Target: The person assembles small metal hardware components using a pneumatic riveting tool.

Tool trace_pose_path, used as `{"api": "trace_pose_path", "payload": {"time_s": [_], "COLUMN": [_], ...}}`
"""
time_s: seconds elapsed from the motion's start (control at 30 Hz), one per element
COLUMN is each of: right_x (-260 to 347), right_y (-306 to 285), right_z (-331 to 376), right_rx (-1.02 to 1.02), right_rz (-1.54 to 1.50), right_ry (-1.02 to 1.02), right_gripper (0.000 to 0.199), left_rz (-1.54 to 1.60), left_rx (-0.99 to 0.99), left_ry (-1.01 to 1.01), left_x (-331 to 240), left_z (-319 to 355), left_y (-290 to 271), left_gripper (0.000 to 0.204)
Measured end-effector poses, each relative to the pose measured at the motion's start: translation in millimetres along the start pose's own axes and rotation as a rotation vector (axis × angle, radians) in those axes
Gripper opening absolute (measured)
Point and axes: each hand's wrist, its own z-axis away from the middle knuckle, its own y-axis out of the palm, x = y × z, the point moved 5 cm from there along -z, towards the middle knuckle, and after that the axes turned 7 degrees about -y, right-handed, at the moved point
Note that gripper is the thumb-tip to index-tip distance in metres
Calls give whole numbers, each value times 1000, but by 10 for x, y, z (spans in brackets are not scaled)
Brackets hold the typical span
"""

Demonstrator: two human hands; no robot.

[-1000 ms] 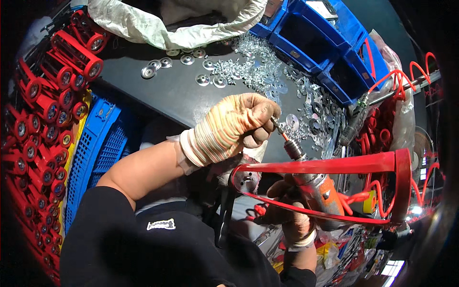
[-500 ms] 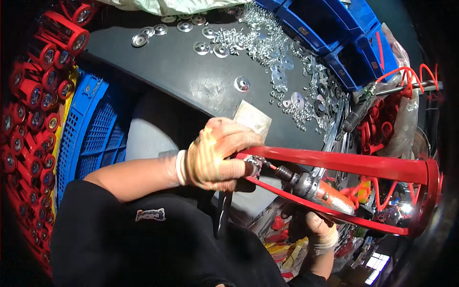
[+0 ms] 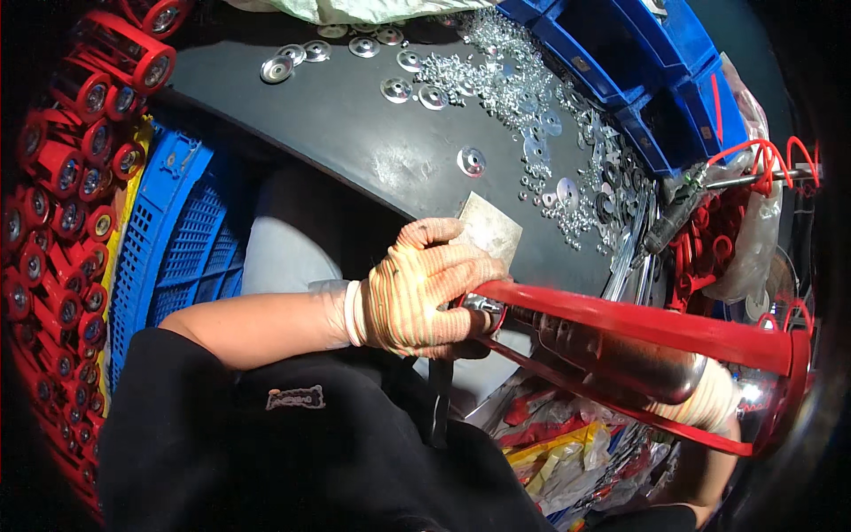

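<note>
My left hand (image 3: 434, 297), in a striped, light work glove, is closed round the narrow end of a long red frame (image 3: 638, 315). A shiny metal fitting (image 3: 483, 304) shows beside its fingers. The frame's two bars widen toward a curved end at the right. Behind and between the bars is a dark, motion-blurred power screwdriver (image 3: 629, 355). My right hand (image 3: 705, 399), also gloved, is at the screwdriver's rear end, its fingers mostly hidden by the tool and frame. A pale square block (image 3: 487, 229) lies at the table edge just beyond my left hand.
Loose screws (image 3: 505, 80) and metal discs (image 3: 472, 160) cover part of the dark table (image 3: 355, 133). Blue bins (image 3: 612, 53) stand at the far right, near another hanging tool (image 3: 669, 222). Red wheeled parts (image 3: 66, 168) are stacked left, beside a blue crate (image 3: 182, 239).
The screwdriver has drawn back from the metal fitting, and my right hand has moved right. The view has shifted slightly; my left hand keeps its hold on the frame.
</note>
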Motion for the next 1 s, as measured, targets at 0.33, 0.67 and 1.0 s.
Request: {"api": "trace_pose_path", "payload": {"time_s": [0.33,0.67,1.0], "right_x": [-169,-657,-898], "right_y": [3261,6064,6316], "right_z": [-2990,-3123,-3225], "right_rx": [87,57,24], "right_rz": [69,116,-265], "right_ry": [-80,-147,-160], "right_gripper": [41,41,51], "left_rz": [-43,-767,1061], "left_rx": [-142,642,58], "left_ry": [4,-64,-851], "left_x": [658,1492,1059], "left_z": [-575,-1160,-823], "left_y": [-367,-41,20], "left_gripper": [28,13,30]}}
